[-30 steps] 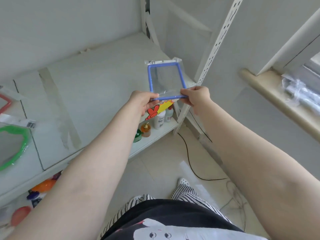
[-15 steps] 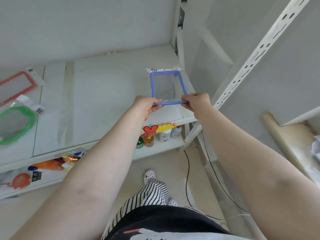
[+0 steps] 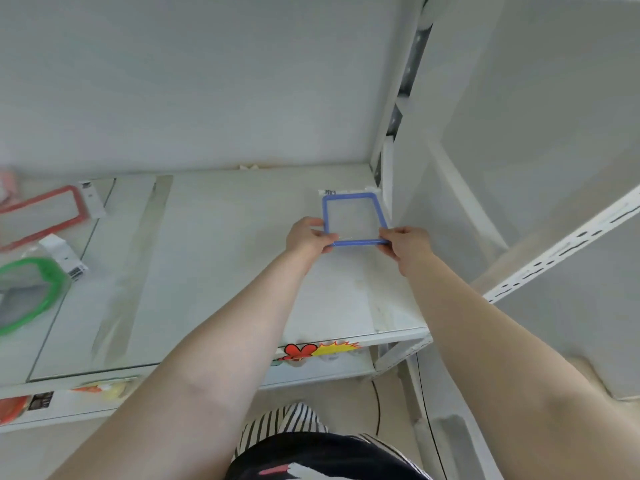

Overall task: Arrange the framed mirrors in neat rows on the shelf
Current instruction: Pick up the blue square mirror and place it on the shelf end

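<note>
A blue-framed square mirror (image 3: 353, 199) in clear wrap lies near the back right corner of the white shelf (image 3: 225, 258). My left hand (image 3: 308, 237) grips its near left corner and my right hand (image 3: 405, 244) grips its near right corner. At the far left lie a red-framed rectangular mirror (image 3: 41, 216) and a green round-framed mirror (image 3: 31, 292), both partly cut off by the frame edge.
A white upright post (image 3: 394, 109) stands right behind the blue mirror. A slotted white rail (image 3: 554, 258) crosses on the right. Barcode tags (image 3: 65, 258) lie by the left mirrors. Bottles and toys sit on the lower shelf (image 3: 329, 368). A black cable (image 3: 377, 407) runs on the floor.
Both hands have carried the blue mirror from beyond the shelf's front right corner back toward the rear right corner. The view has tilted up, bringing the red mirror fully into sight.
</note>
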